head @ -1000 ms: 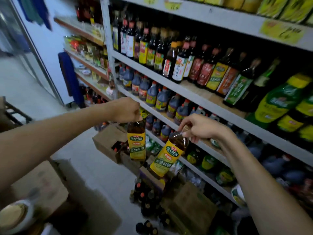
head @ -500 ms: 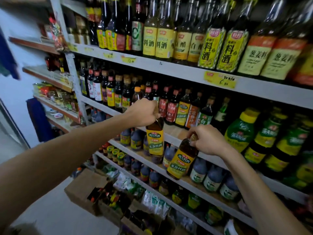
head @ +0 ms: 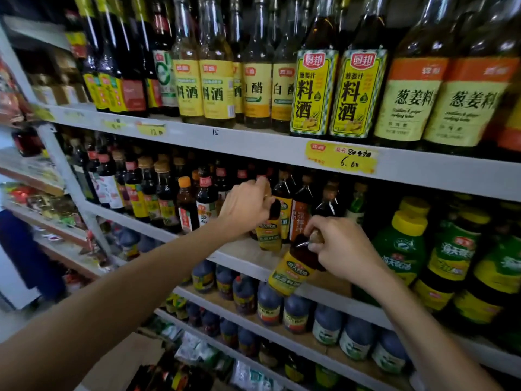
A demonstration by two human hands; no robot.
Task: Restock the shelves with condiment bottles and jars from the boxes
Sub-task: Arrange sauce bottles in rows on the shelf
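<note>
Left hand (head: 248,206): grips upright bottle (head: 269,235) by neck, over shelf (head: 246,257).
Right hand (head: 342,249): grips tilted bottle (head: 291,270), before shelf edge.
Obstacles: dark bottles (head: 328,203) at shelf back.

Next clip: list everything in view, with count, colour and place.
upright bottle: one, brown, yellow label, front of middle shelf
tilted bottle: one, brown, yellow label, before that shelf's edge
tall bottles: many, yellow or orange labels, top shelf
price tags: several, yellow, top shelf's edge
dark bottles: many, middle shelf, left
green jugs: several, yellow caps, middle shelf, right
dark jugs: many, blue-grey, lower shelf
left-hand grip: upright bottle's neck
right-hand grip: tilted bottle's cap
</note>
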